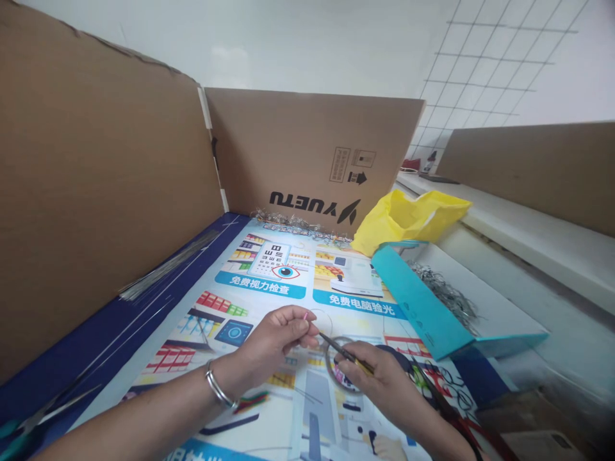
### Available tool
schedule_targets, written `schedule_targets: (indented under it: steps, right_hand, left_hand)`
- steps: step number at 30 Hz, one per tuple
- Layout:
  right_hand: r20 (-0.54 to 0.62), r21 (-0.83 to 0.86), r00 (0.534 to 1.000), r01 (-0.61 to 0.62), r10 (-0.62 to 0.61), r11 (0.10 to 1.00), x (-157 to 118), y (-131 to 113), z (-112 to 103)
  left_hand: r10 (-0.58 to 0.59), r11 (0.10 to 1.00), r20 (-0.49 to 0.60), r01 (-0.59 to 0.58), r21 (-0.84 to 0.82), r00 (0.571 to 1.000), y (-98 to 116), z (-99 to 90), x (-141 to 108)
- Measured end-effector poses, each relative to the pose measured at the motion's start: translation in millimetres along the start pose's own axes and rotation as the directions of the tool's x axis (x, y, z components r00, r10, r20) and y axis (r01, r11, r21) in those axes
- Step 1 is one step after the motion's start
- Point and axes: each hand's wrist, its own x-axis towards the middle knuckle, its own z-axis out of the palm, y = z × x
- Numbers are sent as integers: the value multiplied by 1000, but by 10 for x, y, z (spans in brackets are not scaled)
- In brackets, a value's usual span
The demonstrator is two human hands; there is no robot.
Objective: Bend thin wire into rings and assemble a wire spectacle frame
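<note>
My left hand [283,330], with a silver bangle at the wrist, pinches a small pink piece [306,315] between thumb and fingertips. A thin wire loop [327,315] arcs out beside the fingers; its attachment is too fine to make out. My right hand [375,368] is closed around slim dark tweezers [342,349], whose tip points at the left fingertips. Below the tweezers lies a round dish or ring [331,368], partly hidden by the right hand. Near the left wrist is a small bundle of coloured strands [250,402].
A printed poster [192,358] covers the table. Thin wires [168,266] lie at left, with scissors [48,413] nearer. At right are a blue box [418,307] of tangled wire, a yellow bag [408,218] and a dark tool [435,387]. Cardboard panels [298,141] stand behind and left.
</note>
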Motion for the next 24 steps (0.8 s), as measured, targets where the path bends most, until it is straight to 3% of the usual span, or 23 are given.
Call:
schedule_targets:
  steps: [5,13,24]
  right_hand:
    - [-25,-9,999,-37,37,999,13,63,3]
    - [-48,15,998,-43,44,999,16,103,0]
    - [-48,-32,996,-74,73,997,21,93,-31]
  left_hand:
    - [23,999,32,-24,35,999,-23,-11,13]
    - [36,966,-13,-32,255,999,-30,-56,38]
    - [50,956,18,-53,288,999,-19,-96,39]
